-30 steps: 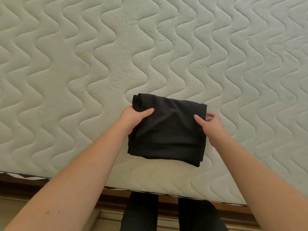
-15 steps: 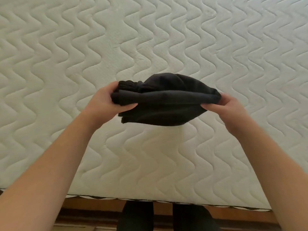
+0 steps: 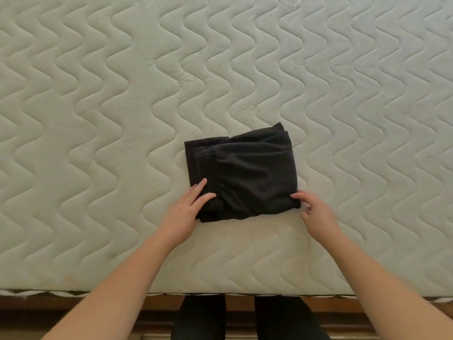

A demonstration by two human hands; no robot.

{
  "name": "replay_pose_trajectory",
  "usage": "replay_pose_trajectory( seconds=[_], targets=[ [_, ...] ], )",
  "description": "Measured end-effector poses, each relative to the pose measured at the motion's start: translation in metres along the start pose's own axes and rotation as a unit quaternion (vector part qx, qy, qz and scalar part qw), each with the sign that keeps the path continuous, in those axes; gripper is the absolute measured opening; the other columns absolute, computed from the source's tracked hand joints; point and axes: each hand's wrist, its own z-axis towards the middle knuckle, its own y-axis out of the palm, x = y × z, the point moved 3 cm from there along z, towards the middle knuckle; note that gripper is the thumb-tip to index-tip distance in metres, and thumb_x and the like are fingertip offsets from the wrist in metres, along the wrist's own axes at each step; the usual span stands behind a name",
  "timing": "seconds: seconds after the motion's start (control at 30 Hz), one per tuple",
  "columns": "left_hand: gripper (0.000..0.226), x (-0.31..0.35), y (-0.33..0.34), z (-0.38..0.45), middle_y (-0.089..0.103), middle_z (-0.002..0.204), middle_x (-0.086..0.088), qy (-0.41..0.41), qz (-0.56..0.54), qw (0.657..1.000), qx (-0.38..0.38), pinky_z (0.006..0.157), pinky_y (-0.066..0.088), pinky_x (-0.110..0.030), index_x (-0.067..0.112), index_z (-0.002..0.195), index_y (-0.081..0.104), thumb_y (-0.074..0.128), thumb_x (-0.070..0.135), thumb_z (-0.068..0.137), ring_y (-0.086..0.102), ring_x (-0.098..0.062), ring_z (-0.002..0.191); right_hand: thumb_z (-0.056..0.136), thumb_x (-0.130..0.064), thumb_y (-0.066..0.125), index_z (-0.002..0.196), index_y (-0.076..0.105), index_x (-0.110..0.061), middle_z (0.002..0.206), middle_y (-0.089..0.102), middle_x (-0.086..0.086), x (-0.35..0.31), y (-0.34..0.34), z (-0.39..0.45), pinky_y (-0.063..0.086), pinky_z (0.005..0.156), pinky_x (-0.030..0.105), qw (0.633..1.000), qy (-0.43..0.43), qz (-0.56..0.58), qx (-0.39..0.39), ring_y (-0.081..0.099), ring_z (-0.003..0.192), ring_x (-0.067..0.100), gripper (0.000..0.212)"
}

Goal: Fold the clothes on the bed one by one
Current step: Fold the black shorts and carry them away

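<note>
Item: black garment [image 3: 241, 173], folded into a roughly square bundle of several layers. Location: flat on the bed [image 3: 98, 119], near its front edge and a little right of centre in the head view. A gathered band shows at the bundle's upper left; stacked layer edges show along its right side and at the far right corner.

Bed: bare mattress with a pale quilted cover stitched in wavy lines.

Left hand [image 3: 186, 209]: rests on the near left corner of the garment, fingers [image 3: 199, 186] straight and slightly apart, thumb lying on the cloth; it presses flat and grips nothing.

Right hand [image 3: 316, 214]: at the near right corner, fingers loosely bent and apart, thumb tip touching the cloth edge; the remaining fingers sit just beside the garment over the mattress.

Both forearms are bare, reaching in from the front edge.

Below the mattress edge: a brown wooden bed frame [image 3: 61, 307] and the person's dark-clad legs [image 3: 203, 317].
</note>
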Motion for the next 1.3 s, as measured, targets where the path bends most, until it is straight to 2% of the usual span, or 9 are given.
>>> replay_pose_trajectory(
  seconds=[0.07, 0.13, 0.27, 0.4, 0.53, 0.63, 0.83, 1.17, 1.3],
  targets=[
    [0.073, -0.003, 0.007, -0.003, 0.007, 0.165, 0.006, -0.016, -0.028, 0.999, 0.007, 0.117, 0.028, -0.035, 0.028, 0.144, 0.042, 0.056, -0.007, 0.082, 0.022, -0.022, 0.148, 0.088, 0.009, 0.047, 0.119, 0.065, -0.015, 0.132, 0.058, 0.003, 0.003, 0.004, 0.002, 0.040, 0.103, 0.029, 1.000, 0.002, 0.010, 0.018, 0.055, 0.121, 0.023, 0.043],
    [0.059, 0.001, -0.001, 0.002, 0.024, 0.161, 0.003, -0.043, -0.104, 0.993, 0.040, 0.114, 0.026, -0.031, 0.024, 0.135, 0.052, 0.052, -0.001, 0.083, 0.032, -0.021, 0.142, 0.091, 0.002, 0.048, 0.122, 0.062, -0.019, 0.129, 0.057, 0.003, -0.002, 0.003, 0.008, 0.042, 0.103, 0.033, 0.999, 0.019, 0.025, 0.036, 0.054, 0.120, 0.021, 0.040],
    [0.035, 0.006, -0.030, 0.029, 0.044, 0.141, -0.006, -0.114, -0.198, 0.957, 0.178, 0.115, 0.034, -0.041, 0.015, 0.131, 0.054, 0.052, 0.019, 0.097, 0.041, -0.017, 0.132, 0.098, -0.024, 0.053, 0.138, 0.049, -0.023, 0.137, 0.050, 0.001, -0.028, -0.004, 0.034, 0.040, 0.103, 0.036, 0.994, 0.027, 0.059, 0.083, 0.048, 0.126, 0.018, 0.040],
    [0.056, 0.009, -0.049, 0.066, 0.035, 0.152, -0.006, -0.155, -0.097, 0.961, 0.210, 0.117, 0.028, -0.044, 0.020, 0.146, 0.039, 0.055, 0.040, 0.097, 0.032, -0.022, 0.141, 0.099, -0.036, 0.048, 0.150, 0.031, -0.025, 0.155, 0.032, -0.001, -0.072, -0.003, 0.065, 0.022, 0.118, 0.040, 0.985, -0.104, -0.082, 0.111, 0.028, 0.143, 0.019, 0.055],
    [0.054, 0.037, -0.051, 0.100, 0.040, 0.153, -0.007, -0.055, 0.079, 0.976, 0.197, 0.119, 0.020, -0.045, 0.016, 0.148, 0.040, 0.050, 0.030, 0.097, 0.032, -0.026, 0.144, 0.102, -0.033, 0.041, 0.156, 0.021, -0.017, 0.163, 0.017, 0.002, -0.111, 0.036, 0.081, 0.008, 0.122, 0.039, 0.935, -0.242, -0.246, 0.086, 0.011, 0.150, 0.018, 0.059],
    [0.053, 0.051, -0.032, 0.111, 0.039, 0.155, -0.007, 0.023, 0.172, 0.969, 0.174, 0.120, 0.022, -0.044, 0.010, 0.149, 0.039, 0.042, 0.019, 0.097, 0.032, -0.024, 0.145, 0.104, -0.034, 0.037, 0.156, 0.017, -0.013, 0.164, 0.012, 0.004, -0.116, 0.061, 0.093, 0.006, 0.123, 0.039, 0.909, -0.263, -0.316, 0.065, 0.005, 0.151, 0.018, 0.060],
    [0.064, 0.022, 0.004, 0.122, 0.009, 0.165, -0.007, -0.055, 0.194, 0.973, 0.114, 0.124, 0.003, -0.039, 0.011, 0.157, 0.012, 0.021, 0.042, 0.102, 0.007, -0.021, 0.152, 0.102, -0.042, 0.027, 0.156, 0.014, -0.014, 0.164, 0.011, 0.005, -0.104, 0.075, 0.121, 0.002, 0.123, 0.038, 0.889, -0.255, -0.372, 0.074, 0.006, 0.151, 0.017, 0.062],
    [0.072, 0.015, 0.014, 0.139, 0.001, 0.166, -0.004, -0.072, 0.200, 0.972, 0.099, 0.123, -0.001, -0.040, 0.018, 0.157, -0.003, 0.024, 0.047, 0.097, -0.001, -0.022, 0.152, 0.095, -0.068, 0.019, 0.156, -0.010, -0.020, 0.164, -0.013, -0.002, -0.061, 0.033, 0.141, -0.007, 0.121, 0.033, 0.930, -0.129, -0.333, 0.086, -0.014, 0.150, 0.012, 0.083],
    [0.071, 0.014, 0.014, 0.143, 0.005, 0.165, -0.004, -0.064, 0.212, 0.971, 0.093, 0.123, -0.003, -0.039, 0.018, 0.156, -0.002, 0.024, 0.048, 0.097, 0.003, -0.022, 0.152, 0.097, -0.068, 0.017, 0.154, -0.019, -0.022, 0.161, -0.024, -0.005, -0.054, 0.026, 0.141, -0.005, 0.122, 0.034, 0.933, -0.145, -0.324, 0.052, -0.021, 0.148, 0.011, 0.082]
  ],
)
